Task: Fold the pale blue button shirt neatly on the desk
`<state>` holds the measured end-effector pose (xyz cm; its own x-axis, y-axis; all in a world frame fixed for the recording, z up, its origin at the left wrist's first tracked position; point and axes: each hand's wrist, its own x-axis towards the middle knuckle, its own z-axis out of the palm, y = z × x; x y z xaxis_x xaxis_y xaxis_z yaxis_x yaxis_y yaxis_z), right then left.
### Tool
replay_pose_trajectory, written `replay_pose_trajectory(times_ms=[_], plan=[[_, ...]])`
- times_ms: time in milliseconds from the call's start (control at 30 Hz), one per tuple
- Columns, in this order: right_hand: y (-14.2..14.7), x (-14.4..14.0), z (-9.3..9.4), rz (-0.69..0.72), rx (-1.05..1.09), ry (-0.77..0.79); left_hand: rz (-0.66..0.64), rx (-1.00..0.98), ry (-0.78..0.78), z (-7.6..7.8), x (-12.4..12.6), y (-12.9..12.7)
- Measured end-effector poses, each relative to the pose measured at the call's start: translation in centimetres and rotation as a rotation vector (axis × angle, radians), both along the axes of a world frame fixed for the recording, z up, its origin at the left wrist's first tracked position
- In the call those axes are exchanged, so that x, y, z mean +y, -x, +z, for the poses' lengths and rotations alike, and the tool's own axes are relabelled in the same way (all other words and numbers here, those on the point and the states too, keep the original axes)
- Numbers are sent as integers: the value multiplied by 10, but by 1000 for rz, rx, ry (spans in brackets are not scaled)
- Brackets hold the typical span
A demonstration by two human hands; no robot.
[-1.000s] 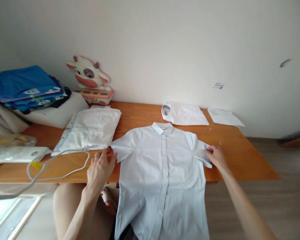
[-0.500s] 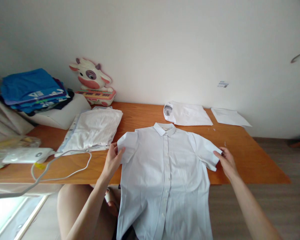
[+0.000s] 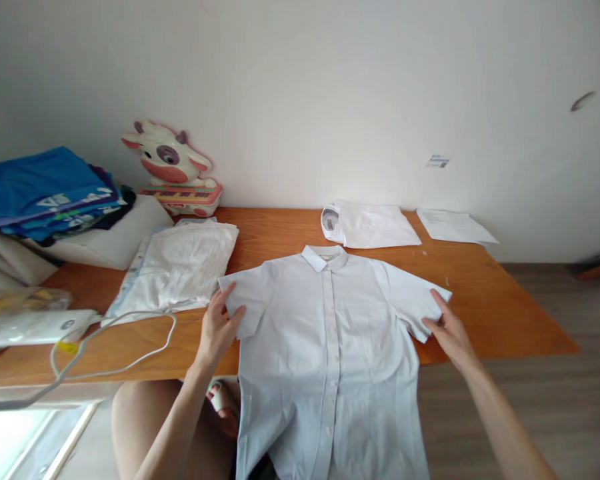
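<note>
Orange table point(image 3: 505, 313) with a pale short-sleeved shirt point(image 3: 330, 347) laid front-up, collar toward the wall, hem hanging off the near edge. Both sleeves now lie drawn farther outward and flatter than half a second ago — the garment appears to be being squared up. Left hand point(image 3: 219, 328) pinches the left sleeve point(image 3: 245, 297) at its cuff; right hand point(image 3: 447, 330) rests flat, fingers extended, on the right sleeve's point(image 3: 415, 300) edge — previously just beyond it.
</note>
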<state>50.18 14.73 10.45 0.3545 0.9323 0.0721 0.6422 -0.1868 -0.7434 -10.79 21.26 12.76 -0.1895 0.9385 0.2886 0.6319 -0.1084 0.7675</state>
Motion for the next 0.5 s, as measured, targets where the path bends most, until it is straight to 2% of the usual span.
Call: replay_pose_trajectory(times_ms=[100, 167, 233, 300, 367, 433, 500], plan=[[-1, -4, -9, -31, 141, -30, 43, 25, -6, -5, -14, -1], [1, -3, -8, -33, 106, -43, 82, 37, -14, -4, -19, -4], [10, 0, 4, -12, -60, -71, 102, 41, -33, 3, -19, -11], [30, 3, 26, 47, -243, -107, 82, 33, -47, 17, -17, -23], [59, 4, 53, 177, -309, -116, -44, -1, -26, 36, -15, -41], [88, 5, 76, 430, -243, -68, -281, -59, 27, 53, -16, -60], [110, 8, 89, 680, -115, -23, -493, -121, 70, 62, -15, -76]])
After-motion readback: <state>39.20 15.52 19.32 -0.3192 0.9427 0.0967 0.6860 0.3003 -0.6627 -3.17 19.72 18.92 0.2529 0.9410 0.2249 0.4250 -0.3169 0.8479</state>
